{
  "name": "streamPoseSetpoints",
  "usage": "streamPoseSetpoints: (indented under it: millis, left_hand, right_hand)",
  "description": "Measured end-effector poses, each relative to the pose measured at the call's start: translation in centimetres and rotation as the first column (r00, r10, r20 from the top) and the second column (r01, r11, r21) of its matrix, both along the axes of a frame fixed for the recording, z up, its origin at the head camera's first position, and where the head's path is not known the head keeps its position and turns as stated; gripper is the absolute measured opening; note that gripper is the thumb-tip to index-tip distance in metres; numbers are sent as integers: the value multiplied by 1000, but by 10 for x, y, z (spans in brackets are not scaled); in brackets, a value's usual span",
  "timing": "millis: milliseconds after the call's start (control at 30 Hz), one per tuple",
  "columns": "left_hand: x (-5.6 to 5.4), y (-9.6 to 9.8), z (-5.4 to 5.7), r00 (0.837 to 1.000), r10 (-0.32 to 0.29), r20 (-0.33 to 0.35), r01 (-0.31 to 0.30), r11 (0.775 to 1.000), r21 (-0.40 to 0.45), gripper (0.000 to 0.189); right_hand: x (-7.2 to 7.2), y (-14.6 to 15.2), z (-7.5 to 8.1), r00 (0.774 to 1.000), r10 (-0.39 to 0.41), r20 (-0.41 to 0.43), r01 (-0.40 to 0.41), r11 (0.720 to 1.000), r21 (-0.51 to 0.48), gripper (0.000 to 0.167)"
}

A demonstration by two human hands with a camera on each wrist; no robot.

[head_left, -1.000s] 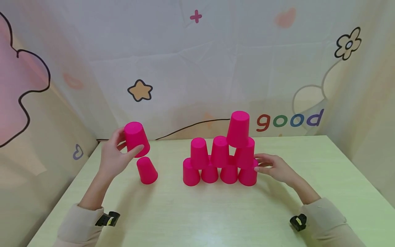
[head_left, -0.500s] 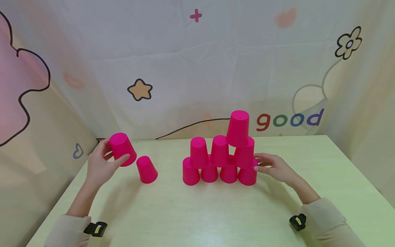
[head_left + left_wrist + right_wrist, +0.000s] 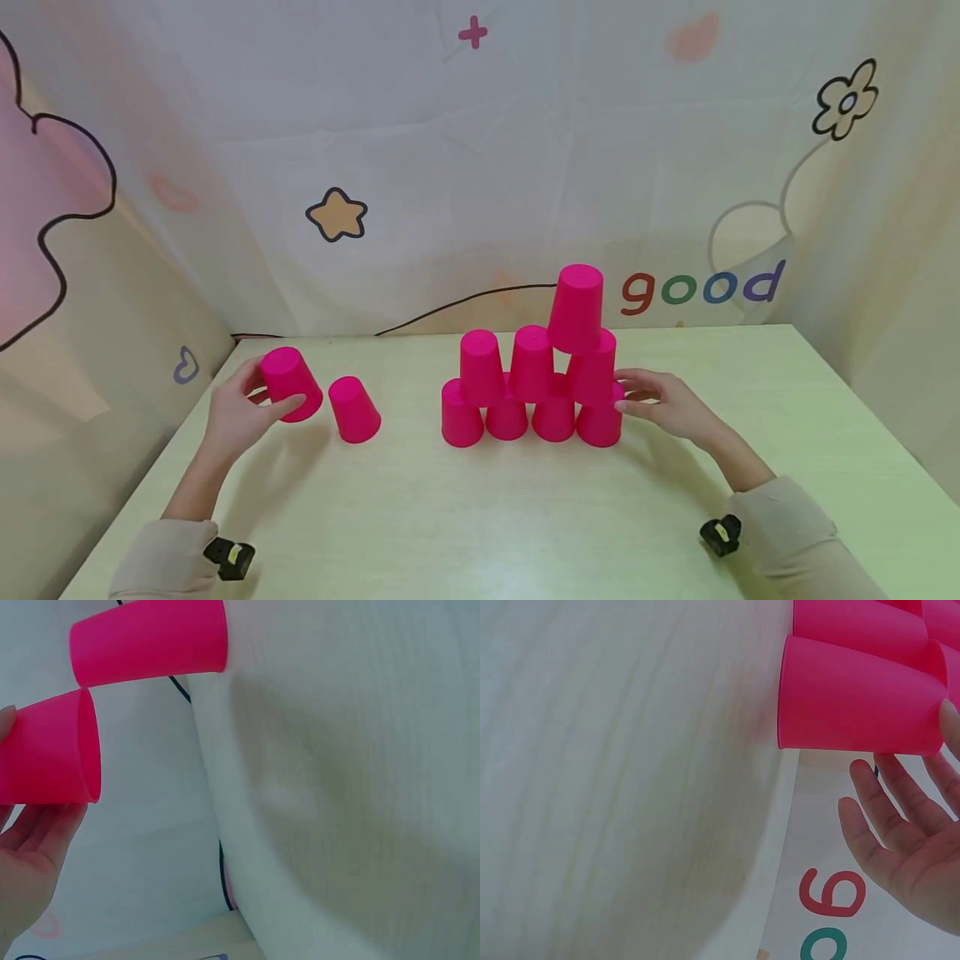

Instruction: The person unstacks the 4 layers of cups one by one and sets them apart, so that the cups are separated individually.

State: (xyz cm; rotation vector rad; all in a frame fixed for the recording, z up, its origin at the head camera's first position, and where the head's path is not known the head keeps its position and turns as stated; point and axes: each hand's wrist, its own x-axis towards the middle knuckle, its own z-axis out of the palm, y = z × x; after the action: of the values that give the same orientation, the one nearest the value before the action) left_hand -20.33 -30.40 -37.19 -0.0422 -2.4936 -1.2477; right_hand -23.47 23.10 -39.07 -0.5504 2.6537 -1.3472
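My left hand [image 3: 238, 410] grips an upside-down pink cup [image 3: 288, 385], thumb on its near side and fingers behind. This cup hangs tilted above the table, and its open rim shows in the left wrist view. Just right of it, a second pink cup [image 3: 355, 410] stands mouth down. My right hand [image 3: 671, 404] is at the right end of a stack of pink cups, beside the bottom right cup [image 3: 600, 425]. In the right wrist view the thumb touches that cup [image 3: 859, 697], while the fingers extend loosely along its other side.
The stack has several cups below, three in the middle row [image 3: 481, 367] and one top cup [image 3: 576, 308] toward the right. A pale table [image 3: 465, 517] carries everything. Behind it hangs a printed cloth [image 3: 450, 183].
My left hand has carried its cup leftward and down, away from above the second cup. My right hand and the stack stay in place.
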Motion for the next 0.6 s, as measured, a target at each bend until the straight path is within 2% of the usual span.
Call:
streamPoseSetpoints:
  millis: [33,133,233,433,600]
  left_hand:
    - [-3,-4,-5,1000,1,7,-1,1000,11,59]
    - [-6,-9,-11,999,-18,43,17,1000,8,60]
    - [-5,-13,-12,995,-34,96,36,999,-16,61]
    - [-6,-19,-18,974,-82,209,91,995,-31,65]
    - [-10,-22,-28,962,-112,248,125,991,-37,64]
  right_hand:
    - [0,0,0,1000,1,-1,-1,1000,1,53]
    - [0,0,0,1000,5,-4,-5,1000,4,54]
    - [-1,0,-1,1000,12,-7,-12,1000,8,54]
    - [-2,2,-1,1000,15,-13,-15,1000,9,54]
    - [-2,2,-1,1000,19,-3,-19,1000,10,53]
